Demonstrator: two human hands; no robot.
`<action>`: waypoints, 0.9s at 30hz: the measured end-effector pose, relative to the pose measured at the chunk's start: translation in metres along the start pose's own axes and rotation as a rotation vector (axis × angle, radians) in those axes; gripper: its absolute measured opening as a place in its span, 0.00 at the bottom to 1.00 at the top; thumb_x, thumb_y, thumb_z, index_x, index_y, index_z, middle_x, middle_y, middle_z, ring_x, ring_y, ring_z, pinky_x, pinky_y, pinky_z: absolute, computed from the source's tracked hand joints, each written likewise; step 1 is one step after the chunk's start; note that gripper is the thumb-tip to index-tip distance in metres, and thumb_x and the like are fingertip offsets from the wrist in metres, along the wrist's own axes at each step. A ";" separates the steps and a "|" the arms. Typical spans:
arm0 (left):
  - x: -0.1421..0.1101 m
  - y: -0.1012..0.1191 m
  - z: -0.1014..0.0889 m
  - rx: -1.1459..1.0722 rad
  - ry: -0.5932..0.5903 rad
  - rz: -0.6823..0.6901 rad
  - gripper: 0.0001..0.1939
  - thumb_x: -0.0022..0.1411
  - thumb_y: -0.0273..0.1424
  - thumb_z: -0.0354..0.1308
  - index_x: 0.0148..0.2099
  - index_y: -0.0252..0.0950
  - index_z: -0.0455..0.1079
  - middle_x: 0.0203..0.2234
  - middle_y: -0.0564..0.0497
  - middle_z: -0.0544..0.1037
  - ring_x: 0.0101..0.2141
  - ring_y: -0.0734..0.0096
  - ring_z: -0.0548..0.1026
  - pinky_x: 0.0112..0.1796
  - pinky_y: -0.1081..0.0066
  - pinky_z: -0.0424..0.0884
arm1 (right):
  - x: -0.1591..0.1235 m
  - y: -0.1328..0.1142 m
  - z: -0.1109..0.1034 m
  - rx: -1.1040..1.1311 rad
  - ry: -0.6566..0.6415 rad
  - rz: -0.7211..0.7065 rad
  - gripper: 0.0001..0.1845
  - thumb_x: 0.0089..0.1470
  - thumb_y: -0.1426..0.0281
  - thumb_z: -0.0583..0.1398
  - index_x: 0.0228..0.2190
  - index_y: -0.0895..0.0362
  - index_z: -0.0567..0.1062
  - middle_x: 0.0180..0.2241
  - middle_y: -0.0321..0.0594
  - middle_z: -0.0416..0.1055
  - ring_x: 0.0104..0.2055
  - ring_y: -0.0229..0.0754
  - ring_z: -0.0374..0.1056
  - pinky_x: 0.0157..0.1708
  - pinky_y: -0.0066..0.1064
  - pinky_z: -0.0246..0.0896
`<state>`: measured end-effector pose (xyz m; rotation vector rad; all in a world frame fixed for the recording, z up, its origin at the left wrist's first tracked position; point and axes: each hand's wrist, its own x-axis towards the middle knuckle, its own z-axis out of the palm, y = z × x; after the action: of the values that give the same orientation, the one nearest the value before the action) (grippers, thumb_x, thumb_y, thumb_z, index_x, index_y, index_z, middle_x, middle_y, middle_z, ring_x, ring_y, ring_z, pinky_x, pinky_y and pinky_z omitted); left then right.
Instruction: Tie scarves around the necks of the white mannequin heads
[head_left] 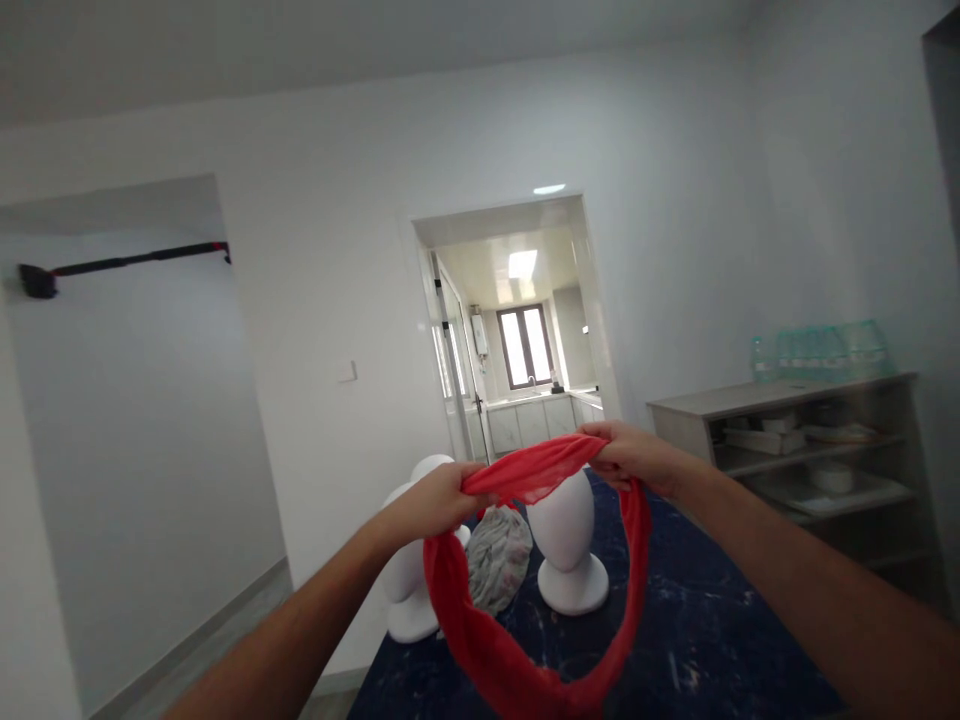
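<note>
1. A red scarf (536,590) is held up in the air over the near part of a dark blue table (720,640), at about 6 o'clock in the view.
2. The scarf is stretched into a loop: its top edge runs taut between the two hands, and the rest hangs in a curve down to the bottom edge of the picture.
3. The left hand (435,500) is closed in a fist around the bunched top edge at 7 o'clock of the loop's crown, knuckles turned up, forearm reaching in from the lower left.
4. The right hand (626,455) is likewise clenched on the scarf at about 1 o'clock of the loop, held slightly higher than the left, with its forearm coming in from the lower right.
5. Through and behind the loop two white mannequin heads (568,545) are seen standing on the table, with a pale patterned cloth (496,555) bunched between them.
6. The table's left edge is seen at 7 o'clock, with open floor beyond it toward the white wall.
7. At 3 o'clock a grey shelf unit (802,450) stands close to the table's far right side, so room there is narrower.
8. At 12 o'clock an open doorway (525,330) is seen behind the table.
</note>
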<state>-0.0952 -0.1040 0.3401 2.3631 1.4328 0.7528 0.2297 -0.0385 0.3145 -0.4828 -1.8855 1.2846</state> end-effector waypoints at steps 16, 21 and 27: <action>0.034 0.033 0.066 -0.286 -0.034 -0.114 0.06 0.56 0.31 0.62 0.30 0.35 0.78 0.19 0.57 0.73 0.21 0.75 0.64 0.25 0.71 0.57 | 0.010 0.069 0.057 0.292 0.026 0.103 0.15 0.54 0.59 0.70 0.35 0.54 0.74 0.18 0.24 0.65 0.16 0.31 0.55 0.17 0.24 0.61; 0.043 0.045 0.067 -0.896 0.034 -0.075 0.05 0.53 0.30 0.64 0.33 0.34 0.74 0.24 0.53 0.78 0.25 0.72 0.73 0.28 0.73 0.67 | 0.003 0.085 0.068 0.574 -0.062 0.049 0.22 0.47 0.65 0.75 0.43 0.57 0.79 0.35 0.38 0.80 0.35 0.39 0.76 0.41 0.33 0.74; 0.072 0.060 0.054 -1.222 0.193 -0.019 0.06 0.60 0.32 0.64 0.34 0.36 0.72 0.28 0.50 0.80 0.29 0.70 0.78 0.33 0.72 0.75 | -0.001 0.085 0.085 0.627 -0.327 0.010 0.24 0.49 0.61 0.73 0.45 0.62 0.81 0.39 0.48 0.82 0.41 0.49 0.79 0.56 0.47 0.70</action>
<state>0.0065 -0.0673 0.3454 1.3290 0.6528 1.3525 0.1538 -0.0549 0.2220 0.0523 -1.5974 1.9470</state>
